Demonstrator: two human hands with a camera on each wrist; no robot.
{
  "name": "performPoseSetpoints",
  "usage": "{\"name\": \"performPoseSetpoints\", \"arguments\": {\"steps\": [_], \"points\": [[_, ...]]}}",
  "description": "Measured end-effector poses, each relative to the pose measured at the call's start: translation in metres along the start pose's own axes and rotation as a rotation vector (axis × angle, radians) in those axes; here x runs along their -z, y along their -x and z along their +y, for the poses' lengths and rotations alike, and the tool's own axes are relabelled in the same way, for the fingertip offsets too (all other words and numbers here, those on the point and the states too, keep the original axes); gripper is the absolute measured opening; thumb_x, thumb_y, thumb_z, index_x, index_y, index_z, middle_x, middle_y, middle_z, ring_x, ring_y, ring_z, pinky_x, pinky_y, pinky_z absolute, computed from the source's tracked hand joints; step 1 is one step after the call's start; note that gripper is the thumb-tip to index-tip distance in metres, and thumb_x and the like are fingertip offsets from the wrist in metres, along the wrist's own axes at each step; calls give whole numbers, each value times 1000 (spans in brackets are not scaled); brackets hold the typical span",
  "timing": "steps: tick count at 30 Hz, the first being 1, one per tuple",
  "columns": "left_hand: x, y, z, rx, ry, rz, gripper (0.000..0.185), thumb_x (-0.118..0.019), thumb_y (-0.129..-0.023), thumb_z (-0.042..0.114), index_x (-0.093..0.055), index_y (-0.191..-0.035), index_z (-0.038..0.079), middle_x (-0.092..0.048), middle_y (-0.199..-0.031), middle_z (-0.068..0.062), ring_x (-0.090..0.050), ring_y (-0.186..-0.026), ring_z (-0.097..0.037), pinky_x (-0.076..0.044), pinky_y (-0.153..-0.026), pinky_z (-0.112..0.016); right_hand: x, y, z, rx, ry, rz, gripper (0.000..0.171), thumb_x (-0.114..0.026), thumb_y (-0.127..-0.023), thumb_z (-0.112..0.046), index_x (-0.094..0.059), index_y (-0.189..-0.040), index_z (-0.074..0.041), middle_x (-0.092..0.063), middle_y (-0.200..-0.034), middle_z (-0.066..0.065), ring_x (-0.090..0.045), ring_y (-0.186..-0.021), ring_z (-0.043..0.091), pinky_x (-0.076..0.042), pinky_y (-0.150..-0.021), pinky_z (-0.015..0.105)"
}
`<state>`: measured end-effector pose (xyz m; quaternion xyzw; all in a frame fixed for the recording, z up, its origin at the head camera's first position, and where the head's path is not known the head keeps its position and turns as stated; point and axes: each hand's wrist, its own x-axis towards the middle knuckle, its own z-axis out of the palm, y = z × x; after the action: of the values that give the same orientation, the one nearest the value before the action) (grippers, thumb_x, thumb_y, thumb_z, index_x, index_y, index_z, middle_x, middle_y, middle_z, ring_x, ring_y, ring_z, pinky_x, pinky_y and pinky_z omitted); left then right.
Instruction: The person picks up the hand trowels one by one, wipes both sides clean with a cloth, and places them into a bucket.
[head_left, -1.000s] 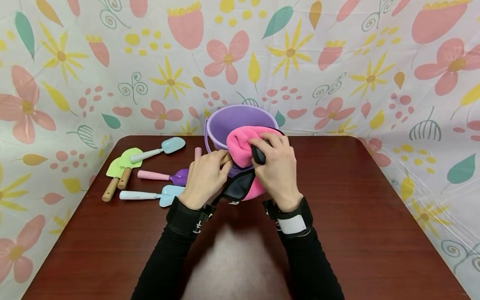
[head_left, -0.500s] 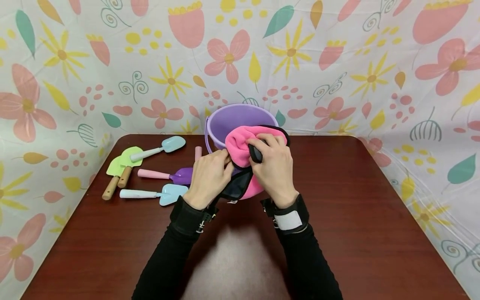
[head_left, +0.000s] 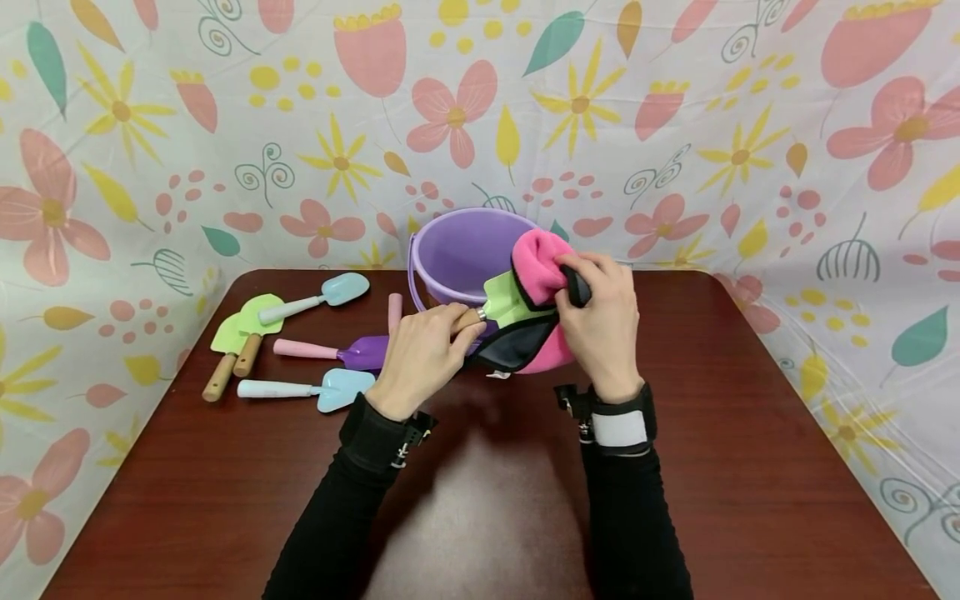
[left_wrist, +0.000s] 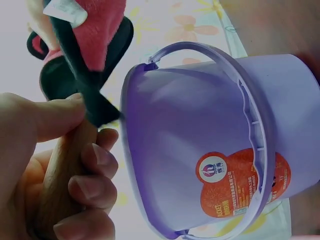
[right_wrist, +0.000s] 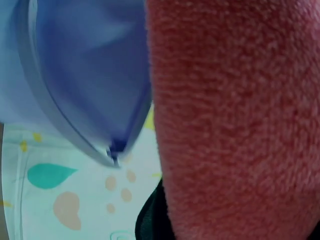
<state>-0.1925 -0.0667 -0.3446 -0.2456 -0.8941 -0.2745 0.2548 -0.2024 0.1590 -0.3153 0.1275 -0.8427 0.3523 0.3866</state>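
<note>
In the head view my left hand [head_left: 422,360] grips the wooden handle of a small trowel with a light green blade [head_left: 501,298]. The left wrist view shows the fingers wrapped round that wooden handle [left_wrist: 65,172]. My right hand [head_left: 604,325] pinches the black-trimmed edge of a pink fleece pouch-like thing [head_left: 542,254] with a dark lining. The far part of the green blade is hidden by the pink fleece. Pink fleece [right_wrist: 230,120] fills much of the right wrist view. Behind both hands stands a purple bucket [head_left: 468,258], its handle hanging at the side.
On the table [head_left: 750,467], left of my hands, lie a purple scoop [head_left: 366,353] with a pink handle, a light blue trowel [head_left: 345,390], another light blue trowel [head_left: 345,289] and two green ones [head_left: 264,313]. A pink handle [head_left: 395,308] shows behind my left hand. Flowered cloth hangs behind.
My right hand has moved right and slightly up with the pink fleece thing, away from my left hand. The green blade and part of the wooden handle now show between them.
</note>
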Motion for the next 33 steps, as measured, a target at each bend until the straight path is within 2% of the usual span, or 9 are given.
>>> {"name": "performPoseSetpoints", "arguments": {"steps": [2,4,7,12,13,17,20,25,33], "points": [[1,0,-1,9,10,-10,32,-62,-96,36,-50,-70,21,-41,-61,8,-48,-58,-9,-40,-84,-45,5,-1,6,-16,-17,28,37,-65,-79,3,-73,-112,-10,-64,-111,11,-52,-101,34,-41,-86,49],[2,1,-2,25,19,-16,33,-62,-96,38,-49,-70,22,-40,-61,8,-48,-58,-9,-31,-96,-54,10,-3,11,-36,-36,59,37,-63,-79,4,-73,-112,-10,-65,-110,12,-55,-102,33,-41,-88,46],[6,1,-3,51,50,-20,30,-62,-96,40,-52,-74,23,-41,-61,9,-47,-59,-8,-27,-99,-55,16,-4,18,-89,-68,86,38,-61,-81,4,-72,-115,-9,-66,-110,10,-59,-105,26,-42,-90,39],[10,0,-3,74,148,-22,14,-64,-96,34,-65,-90,21,-48,-65,8,-49,-62,-8,-33,-83,-42,21,-6,23,-221,-206,75,40,-59,-84,2,-70,-120,-11,-68,-111,5,-61,-95,14,-45,-82,26],[11,0,-3,78,168,-25,14,-64,-96,33,-66,-92,20,-48,-65,8,-48,-62,-8,-30,-89,-43,20,-6,23,-238,-255,69,39,-58,-84,3,-69,-120,-11,-67,-110,4,-61,-92,14,-45,-80,25],[13,0,-1,91,278,-45,14,-64,-96,30,-69,-103,19,-50,-69,7,-49,-65,-9,-35,-83,-35,17,-7,21,-296,-500,48,34,-59,-86,4,-68,-117,-6,-65,-101,9,-60,-83,20,-48,-75,25],[13,0,1,103,336,-59,19,-63,-96,33,-69,-107,19,-50,-72,7,-50,-68,-10,-39,-68,-30,13,-7,17,-356,-688,30,30,-61,-86,5,-68,-115,-3,-63,-97,12,-58,-81,23,-49,-72,27],[12,0,2,120,383,-76,25,-61,-97,39,-68,-111,20,-53,-75,7,-51,-71,-10,-41,-67,-29,8,-7,9,-449,-973,-19,21,-55,-88,8,-65,-106,2,-57,-91,13,-54,-70,20,-48,-62,24],[11,-1,4,124,452,-111,27,-60,-98,38,-67,-115,20,-53,-75,5,-50,-68,-11,-41,-63,-29,1,-3,2,-522,-1204,-119,16,-43,-90,8,-55,-86,-2,-50,-80,8,-46,-64,14,-41,-56,21]]}}
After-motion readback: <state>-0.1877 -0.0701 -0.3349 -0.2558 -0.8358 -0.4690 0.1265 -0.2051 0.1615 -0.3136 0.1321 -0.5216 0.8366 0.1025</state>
